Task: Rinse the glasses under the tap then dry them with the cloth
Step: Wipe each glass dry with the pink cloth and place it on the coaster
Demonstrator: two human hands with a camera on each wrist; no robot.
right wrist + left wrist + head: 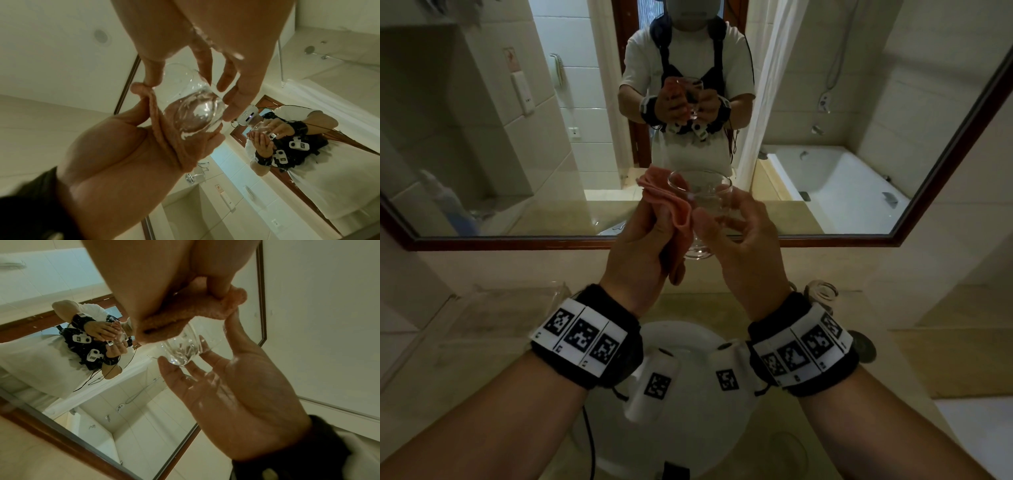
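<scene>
Above the sink I hold a clear drinking glass (705, 202) upright between both hands. My right hand (743, 240) grips it, thumb on the near side and fingertips on the far side. My left hand (643, 243) grips a folded pink cloth (671, 209) and presses it against the glass's left wall. In the left wrist view the cloth (185, 316) lies over the glass (183, 352), with the wet right palm (236, 394) below. From the right wrist, the glass's base (197, 112) shows wet, and the cloth (164, 129) sits between it and my left palm (113, 154).
The white basin (695, 337) lies below my wrists in a beige counter. A second clear glass (822, 293) stands on the counter at the right, near a dark round object (861, 346). A transparent tray (517, 298) sits at the left. The framed mirror (482, 241) is close behind.
</scene>
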